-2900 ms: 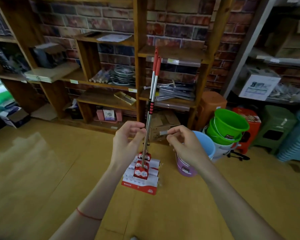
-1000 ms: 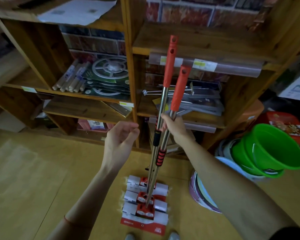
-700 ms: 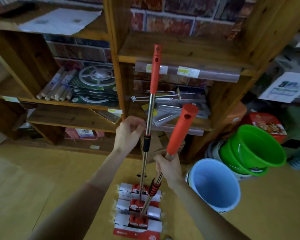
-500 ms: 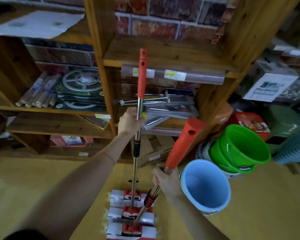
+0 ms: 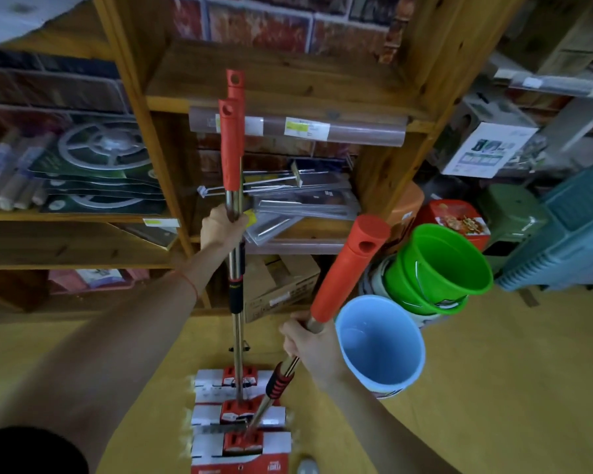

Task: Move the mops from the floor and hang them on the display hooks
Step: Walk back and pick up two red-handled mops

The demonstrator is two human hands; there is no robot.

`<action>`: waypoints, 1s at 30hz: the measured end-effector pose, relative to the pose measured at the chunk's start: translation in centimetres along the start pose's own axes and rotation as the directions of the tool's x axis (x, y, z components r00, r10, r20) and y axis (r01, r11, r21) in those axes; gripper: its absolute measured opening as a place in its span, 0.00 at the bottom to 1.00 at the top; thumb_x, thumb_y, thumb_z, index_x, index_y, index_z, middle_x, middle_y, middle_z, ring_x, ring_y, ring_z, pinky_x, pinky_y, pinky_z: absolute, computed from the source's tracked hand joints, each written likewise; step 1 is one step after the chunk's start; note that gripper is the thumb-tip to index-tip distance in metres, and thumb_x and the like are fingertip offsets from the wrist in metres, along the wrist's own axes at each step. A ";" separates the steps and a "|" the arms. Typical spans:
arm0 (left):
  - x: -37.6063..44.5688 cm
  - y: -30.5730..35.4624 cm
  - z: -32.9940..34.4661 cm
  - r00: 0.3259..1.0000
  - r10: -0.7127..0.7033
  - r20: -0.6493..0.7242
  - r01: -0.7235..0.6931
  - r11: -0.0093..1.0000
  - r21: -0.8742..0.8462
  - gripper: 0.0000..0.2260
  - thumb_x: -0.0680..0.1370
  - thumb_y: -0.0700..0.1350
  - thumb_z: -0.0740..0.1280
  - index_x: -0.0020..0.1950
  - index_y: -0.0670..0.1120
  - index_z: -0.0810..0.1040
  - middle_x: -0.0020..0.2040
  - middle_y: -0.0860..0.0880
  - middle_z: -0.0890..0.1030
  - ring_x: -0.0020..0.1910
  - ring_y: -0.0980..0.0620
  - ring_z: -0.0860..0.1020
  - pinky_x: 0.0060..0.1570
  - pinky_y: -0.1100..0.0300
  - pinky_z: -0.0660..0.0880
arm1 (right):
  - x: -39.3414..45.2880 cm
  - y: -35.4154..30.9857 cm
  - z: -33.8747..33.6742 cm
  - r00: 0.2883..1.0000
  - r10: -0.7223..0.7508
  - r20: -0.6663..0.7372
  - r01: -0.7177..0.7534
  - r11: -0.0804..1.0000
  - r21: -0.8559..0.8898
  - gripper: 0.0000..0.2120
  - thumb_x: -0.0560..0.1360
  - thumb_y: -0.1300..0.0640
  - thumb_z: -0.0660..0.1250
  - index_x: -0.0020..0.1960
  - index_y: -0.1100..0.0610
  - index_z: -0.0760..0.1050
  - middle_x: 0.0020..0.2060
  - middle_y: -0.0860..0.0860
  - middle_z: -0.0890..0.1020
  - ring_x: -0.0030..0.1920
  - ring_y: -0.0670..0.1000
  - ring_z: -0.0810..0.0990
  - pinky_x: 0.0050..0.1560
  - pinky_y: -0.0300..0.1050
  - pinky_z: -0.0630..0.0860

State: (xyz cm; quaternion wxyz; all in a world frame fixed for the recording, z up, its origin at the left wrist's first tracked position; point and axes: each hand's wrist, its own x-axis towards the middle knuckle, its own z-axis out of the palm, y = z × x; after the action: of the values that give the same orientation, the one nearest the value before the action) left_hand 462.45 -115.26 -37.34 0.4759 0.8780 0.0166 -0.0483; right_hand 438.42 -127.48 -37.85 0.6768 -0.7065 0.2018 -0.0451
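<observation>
Yellow wood-look floor (image 5: 493, 388) meets pine shelving (image 5: 288, 77) against a brick wall. Left hand (image 5: 221, 227) grips two upright steel mop poles (image 5: 235, 336) with orange caps; right hand (image 5: 308, 343) grips a third, tilted mop (image 5: 348, 268). Their red-and-white packaged heads (image 5: 240, 415) rest at the floor's near edge, print probably too blurred to read

right: blue bucket (image 5: 380, 343), green buckets (image 5: 439, 265) crowd | ahead: wooden shelf (image 5: 281, 83) | left: bare floor (image 5: 31, 343)
</observation>
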 end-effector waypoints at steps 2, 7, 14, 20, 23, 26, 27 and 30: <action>-2.8 -0.6 -0.3 0.999 -0.015 0.053 0.023 0.987 -0.160 0.21 0.79 0.57 0.69 0.33 0.43 0.81 0.31 0.48 0.85 0.35 0.52 0.85 0.41 0.63 0.80 | -0.4 -0.2 0.6 0.999 -0.016 0.029 0.016 1.000 0.003 0.19 0.70 0.64 0.66 0.27 0.51 0.62 0.21 0.49 0.63 0.22 0.51 0.61 0.26 0.46 0.61; -10.9 -3.7 -1.6 0.974 0.019 0.225 0.082 0.898 -0.432 0.19 0.71 0.48 0.76 0.29 0.43 0.69 0.23 0.46 0.68 0.23 0.47 0.68 0.27 0.57 0.70 | -1.5 -1.2 2.4 0.998 -0.011 0.058 0.009 0.999 0.036 0.13 0.64 0.55 0.67 0.24 0.49 0.67 0.20 0.48 0.63 0.23 0.52 0.61 0.30 0.48 0.62; -17.5 -4.5 -3.5 0.984 -0.076 0.159 0.144 0.863 -0.483 0.13 0.66 0.43 0.73 0.34 0.40 0.69 0.26 0.49 0.66 0.24 0.50 0.63 0.28 0.60 0.61 | -3.1 -2.4 4.5 0.999 -0.009 0.051 0.008 1.000 0.025 0.15 0.64 0.58 0.69 0.24 0.47 0.68 0.19 0.42 0.65 0.20 0.45 0.62 0.28 0.42 0.62; -21.6 -2.7 -6.7 0.996 0.015 0.087 0.034 0.844 -0.536 0.10 0.67 0.40 0.71 0.33 0.41 0.69 0.27 0.46 0.63 0.25 0.48 0.60 0.28 0.57 0.59 | -6.2 -3.9 5.1 0.997 -0.063 -0.036 0.063 0.998 -0.011 0.08 0.63 0.55 0.69 0.31 0.58 0.72 0.19 0.44 0.67 0.21 0.47 0.65 0.28 0.43 0.63; -23.3 -0.6 -8.1 0.990 0.115 0.086 -0.048 0.830 -0.556 0.15 0.67 0.39 0.68 0.29 0.45 0.62 0.25 0.47 0.61 0.25 0.48 0.58 0.27 0.56 0.57 | -8.3 -5.4 4.5 0.995 -0.069 -0.067 0.069 0.998 -0.009 0.12 0.59 0.51 0.68 0.30 0.59 0.71 0.18 0.43 0.66 0.19 0.46 0.63 0.26 0.40 0.64; -25.4 2.0 -8.7 0.965 0.236 0.115 -0.135 0.821 -0.554 0.19 0.67 0.40 0.67 0.25 0.52 0.60 0.23 0.54 0.61 0.24 0.51 0.57 0.25 0.59 0.57 | -11.1 -7.8 3.2 0.988 -0.099 -0.121 0.104 0.994 0.040 0.11 0.58 0.53 0.67 0.23 0.51 0.66 0.17 0.43 0.64 0.18 0.46 0.60 0.24 0.37 0.60; -26.2 2.9 -8.7 0.956 0.263 0.132 -0.148 0.818 -0.557 0.18 0.67 0.40 0.67 0.24 0.52 0.60 0.22 0.55 0.61 0.23 0.52 0.58 0.24 0.60 0.57 | -12.2 -8.6 2.6 0.986 -0.103 -0.133 0.112 0.992 0.061 0.11 0.58 0.54 0.67 0.22 0.51 0.66 0.17 0.43 0.64 0.18 0.47 0.59 0.24 0.36 0.59; -29.0 5.5 -8.3 0.926 0.324 0.196 -0.168 0.815 -0.554 0.19 0.68 0.40 0.68 0.23 0.52 0.62 0.21 0.55 0.63 0.22 0.51 0.59 0.25 0.58 0.59 | -16.0 -11.0 0.4 0.976 -0.100 -0.194 0.121 0.988 0.097 0.12 0.59 0.57 0.66 0.22 0.52 0.63 0.17 0.46 0.61 0.18 0.49 0.56 0.26 0.38 0.57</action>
State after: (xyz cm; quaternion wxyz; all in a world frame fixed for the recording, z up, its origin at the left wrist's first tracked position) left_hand 434.61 -110.79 -25.35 0.6980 0.6919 -0.1532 -0.1033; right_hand 426.40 -121.59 -23.76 0.6885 -0.6713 0.2226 -0.1603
